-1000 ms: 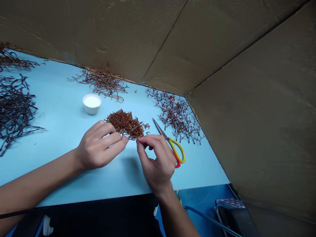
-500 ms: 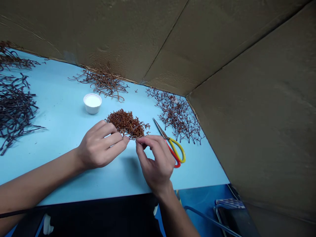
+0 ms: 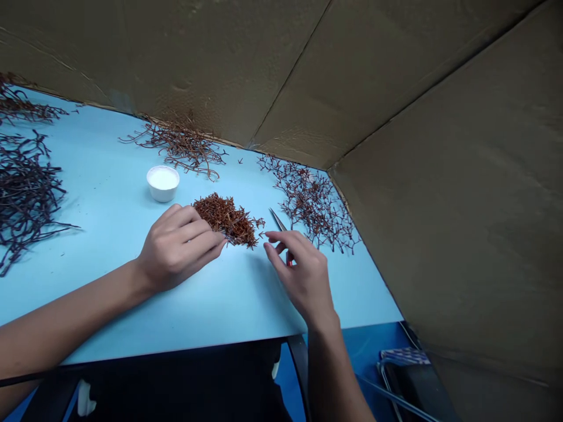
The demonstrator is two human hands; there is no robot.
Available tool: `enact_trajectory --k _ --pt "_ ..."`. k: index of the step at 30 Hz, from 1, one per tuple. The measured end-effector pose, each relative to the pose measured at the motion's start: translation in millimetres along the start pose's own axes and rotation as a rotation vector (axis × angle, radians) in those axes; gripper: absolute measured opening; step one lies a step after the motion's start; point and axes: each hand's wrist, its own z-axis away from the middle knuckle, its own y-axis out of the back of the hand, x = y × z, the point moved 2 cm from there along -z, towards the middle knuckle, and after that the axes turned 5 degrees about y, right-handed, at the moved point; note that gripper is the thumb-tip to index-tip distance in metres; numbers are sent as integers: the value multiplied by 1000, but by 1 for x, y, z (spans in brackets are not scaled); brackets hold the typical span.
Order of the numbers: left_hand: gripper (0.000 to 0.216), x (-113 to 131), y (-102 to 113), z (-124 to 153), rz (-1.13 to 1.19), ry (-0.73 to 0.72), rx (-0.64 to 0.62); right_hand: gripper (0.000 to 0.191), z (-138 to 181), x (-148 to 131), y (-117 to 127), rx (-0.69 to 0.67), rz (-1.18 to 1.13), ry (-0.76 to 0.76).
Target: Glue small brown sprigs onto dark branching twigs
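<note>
Blue tabletop; we're prob. part-done: branched pile at far R looks finished, short-bit heap is left. Our L hand is at heap's near edge, can't tell if pinching; R hand, thumb/index apart, looks empty, w/ stray bit just beside its tips.

Light: cool, diffuse, apparently overhead | table: bright, mild sheen | wall: dim, faint sheen, soft toward frame's right | cup: contents near blown-out | shadow: soft-edged, below right hand | lap: near-black, detail lost | lens: wide, edges stretched
</note>
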Motion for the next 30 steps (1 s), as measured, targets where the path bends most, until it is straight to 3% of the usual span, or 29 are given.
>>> enact_trajectory --k 2,4,7,10,14,20,25,30 --pt "11 -2 -1 1 33 43 -8 14 8 12 -5 -133 78 -1" --pt "9 -2 -2 2 84 96 -7 19 15 17 -12 -165 143 -4" --pt "10 0 -3 1 206 202 -8 23 18 17 -25 -153 210 5" --pt "13 3 -5 1 317 322 -27 15 16 15 -33 -143 285 50" --pt "13 4 -7 3 439 580 -74 13 13 18 -30 -101 283 50" --pt "10 1 -10 3 592 872 -134 13 -2 29 -9 40 40 32" --pt "14 -3 -12 2 681 950 -134 13 -26 27 10 68 -145 -61" --pt "9 -2 -13 5 693 962 -128 16 -37 17 13 83 -618 -241"
